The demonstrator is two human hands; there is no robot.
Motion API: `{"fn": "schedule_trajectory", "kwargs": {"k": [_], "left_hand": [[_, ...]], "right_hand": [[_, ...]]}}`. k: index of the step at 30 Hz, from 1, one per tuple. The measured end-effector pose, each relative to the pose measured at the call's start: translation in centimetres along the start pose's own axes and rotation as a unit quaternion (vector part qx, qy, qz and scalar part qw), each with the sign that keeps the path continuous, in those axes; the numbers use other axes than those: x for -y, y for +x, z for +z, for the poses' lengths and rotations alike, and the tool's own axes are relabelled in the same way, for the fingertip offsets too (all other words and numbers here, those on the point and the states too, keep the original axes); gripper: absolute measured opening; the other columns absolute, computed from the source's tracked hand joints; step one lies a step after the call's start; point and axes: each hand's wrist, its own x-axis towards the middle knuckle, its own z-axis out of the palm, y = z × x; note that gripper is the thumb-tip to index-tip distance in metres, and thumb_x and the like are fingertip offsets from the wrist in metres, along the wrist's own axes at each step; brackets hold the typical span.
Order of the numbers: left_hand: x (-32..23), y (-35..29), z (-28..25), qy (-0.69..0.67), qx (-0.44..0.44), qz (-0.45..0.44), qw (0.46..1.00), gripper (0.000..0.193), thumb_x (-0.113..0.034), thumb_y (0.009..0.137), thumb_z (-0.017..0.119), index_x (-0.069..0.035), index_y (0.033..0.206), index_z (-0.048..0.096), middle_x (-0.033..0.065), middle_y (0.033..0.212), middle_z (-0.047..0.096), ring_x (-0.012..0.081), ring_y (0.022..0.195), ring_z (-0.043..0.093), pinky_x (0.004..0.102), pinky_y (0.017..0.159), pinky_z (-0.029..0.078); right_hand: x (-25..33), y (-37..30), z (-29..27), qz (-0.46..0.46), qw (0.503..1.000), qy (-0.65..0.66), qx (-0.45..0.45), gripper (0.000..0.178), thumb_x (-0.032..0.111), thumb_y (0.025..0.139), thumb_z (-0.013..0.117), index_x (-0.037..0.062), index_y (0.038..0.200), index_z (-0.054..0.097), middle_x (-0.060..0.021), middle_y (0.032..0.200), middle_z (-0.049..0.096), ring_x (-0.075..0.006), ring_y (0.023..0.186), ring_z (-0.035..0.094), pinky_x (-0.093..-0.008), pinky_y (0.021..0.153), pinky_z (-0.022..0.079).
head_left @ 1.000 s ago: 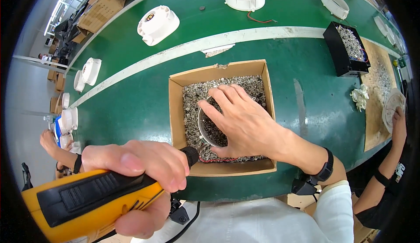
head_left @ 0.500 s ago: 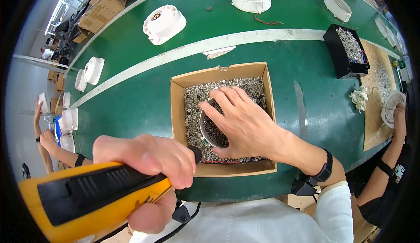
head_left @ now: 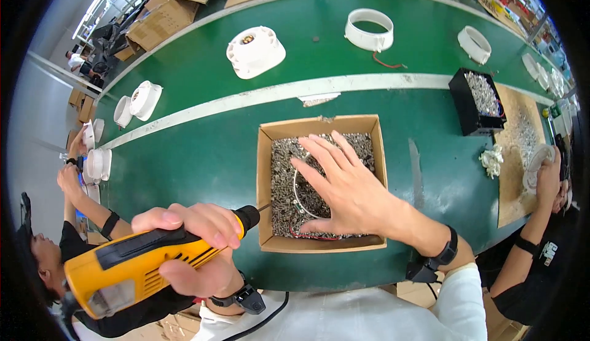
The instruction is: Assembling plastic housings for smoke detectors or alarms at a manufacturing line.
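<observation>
My left hand [head_left: 212,227] is wrapped round a yellow and black power screwdriver [head_left: 136,256]. The tool's thin bit reaches the left wall of a cardboard box [head_left: 319,244], which is filled with small metal screws [head_left: 283,163]. Over this box my right hand [head_left: 351,188] is spread, fingers apart. Beneath it, a round pale ring [head_left: 295,188] lies on the screws, partly hidden by the palm; whether the fingers touch it I cannot tell. A red wire [head_left: 316,237] runs along the screws near the ring.
White round housings [head_left: 255,52] and an open white ring [head_left: 369,29] stand on the green table's far strip. At right are a black bin of screws [head_left: 482,95], crumpled white paper [head_left: 491,160] and a board [head_left: 513,181]. Co-workers' arms [head_left: 533,236] work at both sides.
The screwdriver has swung lower and away from me, its bit now visible at the box's left wall. My right hand's fingers have spread wider over the ring. The whole view has shifted.
</observation>
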Motion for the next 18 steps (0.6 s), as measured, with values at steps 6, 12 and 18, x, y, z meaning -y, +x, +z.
{"fn": "schedule_trajectory", "kwargs": {"k": [6,12,18], "left_hand": [[1.7,-1.5,-1.9,-0.033,-0.113,-0.002,0.993,0.044,-0.046,0.093,0.043,-0.006,0.107,0.034,0.0093,0.064,0.051,0.0196,0.045,0.049,0.0310,0.046,0.043],[2.8,-2.6,-2.8,-0.037,-0.157,0.012,0.987,0.041,-0.044,0.093,0.044,-0.006,0.106,0.035,0.0086,0.062,0.050,0.0186,0.046,0.049,0.0310,0.046,0.044],[3.1,-3.0,-2.9,-0.057,-0.178,0.008,0.982,0.043,-0.046,0.092,0.044,-0.007,0.105,0.034,0.0084,0.060,0.049,0.0188,0.046,0.049,0.0312,0.047,0.044]], "right_hand": [[2.2,1.2,0.0,0.024,0.998,-0.038,0.042,0.084,0.053,0.069,0.069,-0.0020,0.126,0.042,-0.0273,0.133,0.032,-0.0409,0.129,0.027,-0.0547,0.108,0.018],[2.1,1.7,2.3,0.039,0.996,-0.064,0.039,0.059,0.035,0.076,0.063,-0.0022,0.119,0.048,-0.0288,0.126,0.038,-0.0464,0.125,0.028,-0.0621,0.104,0.018],[2.8,2.1,2.5,0.030,0.989,-0.125,0.067,0.046,0.030,0.074,0.060,-0.0003,0.107,0.053,-0.0275,0.121,0.042,-0.0483,0.121,0.032,-0.0640,0.101,0.021]]}}
